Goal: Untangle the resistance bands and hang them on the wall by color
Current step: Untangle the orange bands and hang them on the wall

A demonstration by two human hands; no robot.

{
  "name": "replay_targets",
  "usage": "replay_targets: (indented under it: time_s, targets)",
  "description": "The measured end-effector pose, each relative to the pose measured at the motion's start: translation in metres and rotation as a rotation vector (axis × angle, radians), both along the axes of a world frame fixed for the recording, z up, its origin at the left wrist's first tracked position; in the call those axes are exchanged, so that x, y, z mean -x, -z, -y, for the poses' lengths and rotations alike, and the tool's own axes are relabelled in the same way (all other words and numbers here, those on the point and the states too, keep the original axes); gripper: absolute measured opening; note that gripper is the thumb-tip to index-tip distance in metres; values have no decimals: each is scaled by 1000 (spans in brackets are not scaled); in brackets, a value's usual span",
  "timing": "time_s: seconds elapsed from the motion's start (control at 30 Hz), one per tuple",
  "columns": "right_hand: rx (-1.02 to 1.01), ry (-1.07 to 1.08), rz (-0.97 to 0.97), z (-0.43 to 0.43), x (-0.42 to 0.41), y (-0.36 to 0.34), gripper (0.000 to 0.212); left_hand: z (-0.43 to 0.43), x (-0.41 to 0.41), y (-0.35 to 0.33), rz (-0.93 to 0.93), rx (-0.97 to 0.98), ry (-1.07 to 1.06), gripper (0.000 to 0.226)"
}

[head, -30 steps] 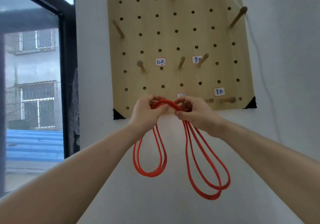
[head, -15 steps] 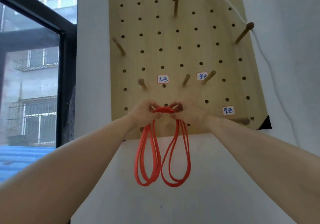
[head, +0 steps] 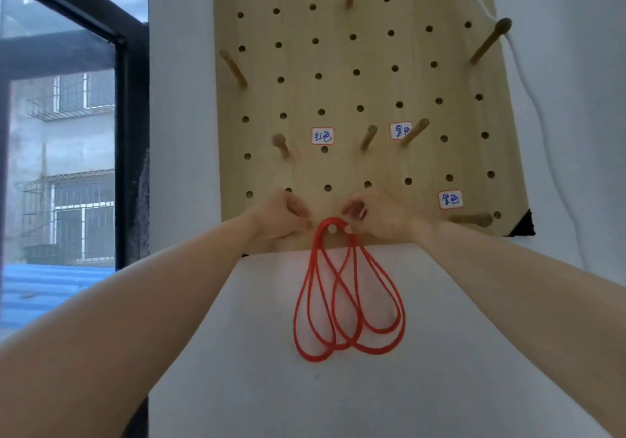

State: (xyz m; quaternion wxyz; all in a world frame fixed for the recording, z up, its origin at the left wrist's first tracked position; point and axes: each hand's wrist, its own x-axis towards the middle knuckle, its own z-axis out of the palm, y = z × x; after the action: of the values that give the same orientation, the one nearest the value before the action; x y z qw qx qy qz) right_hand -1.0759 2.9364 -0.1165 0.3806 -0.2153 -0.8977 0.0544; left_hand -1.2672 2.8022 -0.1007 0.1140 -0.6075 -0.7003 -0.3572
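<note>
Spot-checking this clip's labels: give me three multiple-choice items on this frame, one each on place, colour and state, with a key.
1. Where do the bands hang?
A) on a peg at the lower edge of the pegboard
B) on the top-right peg
C) on the window frame

2. What colour are they?
A) purple
B) black
C) red

3. The lower-right peg is:
A) bare
B) carrying a band
C) snapped off

Key: 1A, they loop over the peg between the left hand and the right hand. 2C, every strand is red. 3A, nothing hangs on it.
</note>
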Motion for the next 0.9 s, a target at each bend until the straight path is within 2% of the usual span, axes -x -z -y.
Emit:
replay_targets:
  time_s: [0.17, 0.33, 0.47, 0.6, 0.8, 0.9]
  targets:
    - [-32, -22, -22, 22, -30, 20, 24, 44, -16, 31, -91, -197, 83, 13]
    - [-6, -47, -13, 75, -67, 60, 18, 99, -42, 77, -175, -224, 231, 17]
    - [30, -102, -22, 121, -95, 105, 14, 131, -63, 127, -80, -31, 311, 14]
    - [96, -133, 61, 149, -110, 168, 8, 144, -74, 196, 20, 149, 358, 11]
    - [318, -152, 164, 156, -110, 292, 6, 147, -78, 326, 221, 369, 387, 11]
    - [449, -111, 285, 155, -106, 359, 10, 151, -74, 405, 312, 472, 357, 11]
